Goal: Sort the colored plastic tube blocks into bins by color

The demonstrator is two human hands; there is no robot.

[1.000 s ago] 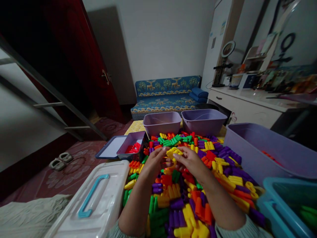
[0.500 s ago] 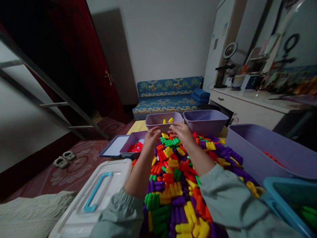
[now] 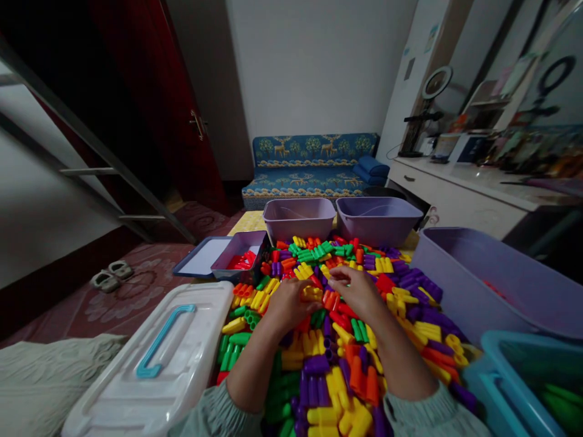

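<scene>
A thick heap of plastic bullet-shaped building blocks [image 3: 323, 364] in yellow, red, orange, green and purple spreads below both hands. My left hand [image 3: 291, 303] is low over the middle of it, fingers and thumb curled around a yellow building block [image 3: 311, 294]. Just to the right, my right hand [image 3: 357, 291] hovers over the heap with bent fingers slightly apart, and nothing shows in its grasp. Behind the heap stands a purple bin [image 3: 298, 227]; its floor is hidden by the front wall.
Another purple bin [image 3: 378, 227] stands beside it, with a larger one [image 3: 492, 285] at right. A teal basket [image 3: 510, 364] holds green pieces. At left are a small box [image 3: 239, 252] of red pieces and a white lid [image 3: 159, 346] with a blue handle.
Both hands have come back from near the far-left purple bin and down to the heap. Yellow blocks seen at that bin earlier no longer show. The left hand has closed around a yellow block.
</scene>
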